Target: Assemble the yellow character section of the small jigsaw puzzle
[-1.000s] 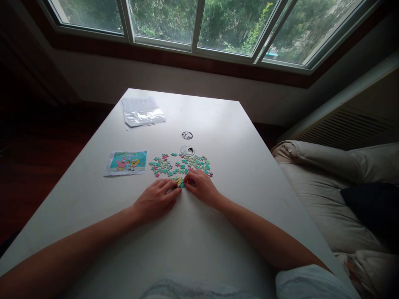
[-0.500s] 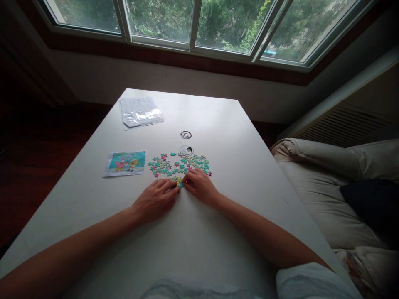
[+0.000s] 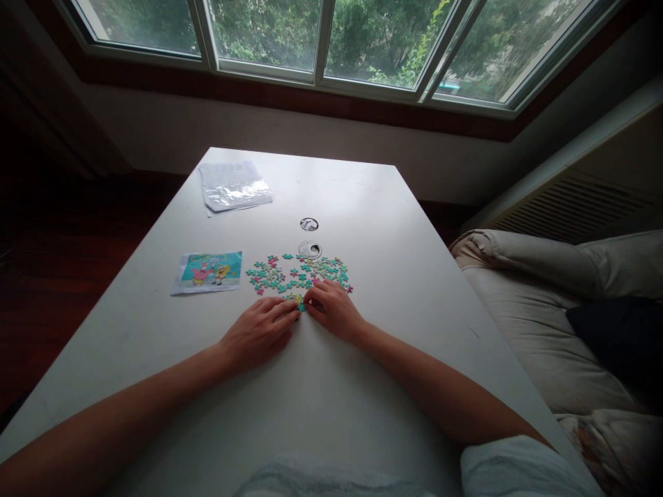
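Between my two hands, a small cluster of joined jigsaw puzzle pieces (image 3: 295, 298), yellow and teal, lies on the white table (image 3: 321, 400). My left hand (image 3: 262, 328) reaches in from the left, its fingers closed over the cluster's near left edge and hiding part of it. Thumb and fingers of my right hand (image 3: 331, 307) are pinched at the cluster's right side on a teal puzzle piece (image 3: 302, 306), mostly covered. Just beyond both hands spread many loose puzzle pieces (image 3: 269, 274), teal, green and pink.
A cartoon picture sheet (image 3: 210, 272) lies left of the pieces. Farther back is a clear plastic bag with paper (image 3: 235, 186). Two round inserts, a nearer one (image 3: 309, 249) and a farther one (image 3: 309, 224), are set in the tabletop. A beige sofa (image 3: 518, 331) stands at the right.
My left fingers have shifted slightly over the joined pieces, and a bit more of the yellow part shows. My right hand stays nearly in place.
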Available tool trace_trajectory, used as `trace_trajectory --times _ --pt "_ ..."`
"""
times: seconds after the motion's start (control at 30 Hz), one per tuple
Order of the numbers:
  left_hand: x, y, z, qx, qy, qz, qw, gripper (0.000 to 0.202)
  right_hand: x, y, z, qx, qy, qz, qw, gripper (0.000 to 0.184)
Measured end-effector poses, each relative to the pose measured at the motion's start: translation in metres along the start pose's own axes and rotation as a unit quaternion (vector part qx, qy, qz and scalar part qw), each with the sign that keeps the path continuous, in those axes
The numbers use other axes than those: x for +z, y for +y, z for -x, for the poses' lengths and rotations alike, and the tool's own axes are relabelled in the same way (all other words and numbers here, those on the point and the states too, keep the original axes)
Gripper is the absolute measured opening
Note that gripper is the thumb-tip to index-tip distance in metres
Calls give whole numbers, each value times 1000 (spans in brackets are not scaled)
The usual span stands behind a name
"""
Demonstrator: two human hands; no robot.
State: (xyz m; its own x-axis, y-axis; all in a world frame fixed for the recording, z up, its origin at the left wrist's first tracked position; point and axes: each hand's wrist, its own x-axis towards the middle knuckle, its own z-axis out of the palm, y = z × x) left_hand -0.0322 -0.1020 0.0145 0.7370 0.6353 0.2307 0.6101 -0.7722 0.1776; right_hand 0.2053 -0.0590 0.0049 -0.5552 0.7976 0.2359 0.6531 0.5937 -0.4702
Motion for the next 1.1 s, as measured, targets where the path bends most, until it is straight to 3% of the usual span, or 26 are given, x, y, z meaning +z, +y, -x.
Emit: trace_trajectory --times 0.13,0.3,0.63,1.1 --pt "-1 0 0 0 -1 3 1000 38 -2 1 0 -1 31 -7 999 8" --pt "0 -1 1 0 4 8 1000 39 -12 8 -1 45 106 -30 993 9" --pt "-1 -1 0 0 -1 7 1000 38 -31 43 -8 117 200 -15 973 6" --pt "1 -2 1 -30 16 43 999 24 -26 68 -10 136 197 4 971 8"
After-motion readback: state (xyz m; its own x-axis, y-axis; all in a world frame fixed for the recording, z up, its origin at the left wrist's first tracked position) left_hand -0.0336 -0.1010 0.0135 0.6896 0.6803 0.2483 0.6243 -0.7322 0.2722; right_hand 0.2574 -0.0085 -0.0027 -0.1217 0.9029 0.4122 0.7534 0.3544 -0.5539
